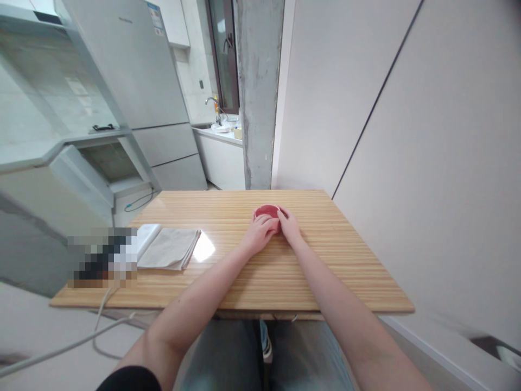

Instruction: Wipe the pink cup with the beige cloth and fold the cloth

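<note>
A small round pink bowl (267,209) stands on the wooden table (228,209), toward its far side. Across the front and left of the bowl lies my left hand (259,232), its fingers curled over the near rim. On the right side, my right hand (288,224) grips the bowl's edge with the fingertips at the rim. Much of the bowl's front wall is hidden behind my fingers. No contents can be made out inside it.
A folded grey cloth (169,248) lies at the table's left, beside a white object (148,239) and a blurred-out patch. A cable (97,320) hangs off the left edge. Beyond the table are a concrete column (259,98), a fridge (134,70) and a right-hand wall (325,81).
</note>
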The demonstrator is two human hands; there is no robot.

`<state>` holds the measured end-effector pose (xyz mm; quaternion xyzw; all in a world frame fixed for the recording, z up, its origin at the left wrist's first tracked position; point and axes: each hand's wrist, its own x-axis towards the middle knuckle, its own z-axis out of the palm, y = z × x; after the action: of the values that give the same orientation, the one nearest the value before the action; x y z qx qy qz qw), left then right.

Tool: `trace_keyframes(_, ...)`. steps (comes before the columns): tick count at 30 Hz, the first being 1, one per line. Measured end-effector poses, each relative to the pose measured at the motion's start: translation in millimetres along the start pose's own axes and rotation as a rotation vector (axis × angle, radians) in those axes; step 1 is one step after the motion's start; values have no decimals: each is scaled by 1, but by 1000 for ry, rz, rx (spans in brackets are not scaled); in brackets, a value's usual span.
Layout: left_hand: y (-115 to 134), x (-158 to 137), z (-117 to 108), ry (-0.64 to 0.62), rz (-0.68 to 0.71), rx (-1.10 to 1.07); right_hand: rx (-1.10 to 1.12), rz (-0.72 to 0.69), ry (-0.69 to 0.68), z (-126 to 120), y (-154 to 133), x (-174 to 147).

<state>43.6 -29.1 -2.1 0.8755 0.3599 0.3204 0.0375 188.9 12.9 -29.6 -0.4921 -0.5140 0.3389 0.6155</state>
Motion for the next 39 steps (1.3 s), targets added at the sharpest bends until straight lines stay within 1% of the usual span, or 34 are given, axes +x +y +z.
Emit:
trace_keyframes(2,-4,1,-13,6,2,46,1,12,3,0,0,-1)
trace_keyframes(4,-15,-1,-39,31,-79,122,-9,25,15,0,0,-1)
trace_keyframes(5,-23,-5,-56,52,-165,166,-21,31,22,-1,0,-1)
trace_keyframes(6,-32,-12,-75,65,-283,217,-39,35,26,-1,0,-1)
trace_keyframes(7,-43,-22,-94,52,-423,287,-59,36,28,-1,0,-1)
trace_keyframes(9,-64,-48,-131,-38,-692,479,-90,33,26,-1,0,-1)
trace_keyframes(10,-74,-63,-146,-78,-778,579,-97,31,21,-2,0,-1)
trace_keyframes(12,-89,-93,-169,-175,-876,714,-98,30,16,-2,0,0)
trace_keyframes(14,-97,-114,-178,-262,-930,780,-96,29,11,-2,1,1)
trace_keyframes(16,-100,-124,-177,-301,-934,789,-93,25,12,-2,1,2)
trace_keyframes(18,-98,-121,-170,-305,-907,746,-96,24,13,-2,1,2)
trace_keyframes(22,-85,-98,-145,-335,-856,584,-106,31,3,-1,1,1)
trace_keyframes(25,-69,-80,-126,-407,-810,488,-143,34,-4,-3,-3,-1)
trace_keyframes(27,-55,-68,-117,-435,-735,433,-203,-16,55,-5,-11,-2)
trace_keyframes(28,-48,-61,-113,-423,-678,403,-226,-68,94,-7,-16,-4)
trace_keyframes(29,-39,-55,-109,-391,-613,367,-232,-128,116,-8,-24,-5)
trace_keyframes(30,-31,-47,-106,-346,-551,323,-211,-183,106,-8,-31,-8)
trace_keyframes(31,-21,-38,-104,-301,-501,268,-159,-219,45,-7,-40,-11)
trace_keyframes(32,-12,-29,-103,-255,-467,209,-87,-226,-56,-5,-47,-15)
trace_keyframes(34,4,-9,-101,-165,-413,103,28,-168,-277,0,-60,-24)
trace_keyframes(36,15,11,-101,-85,-337,41,42,-82,-387,5,-67,-30)
trace_keyframes(37,17,21,-101,-37,-287,29,31,-43,-400,6,-69,-31)
trace_keyframes(38,16,28,-99,26,-241,22,19,-11,-379,5,-70,-31)
trace_keyframes(39,13,34,-96,112,-211,13,11,10,-321,3,-71,-29)
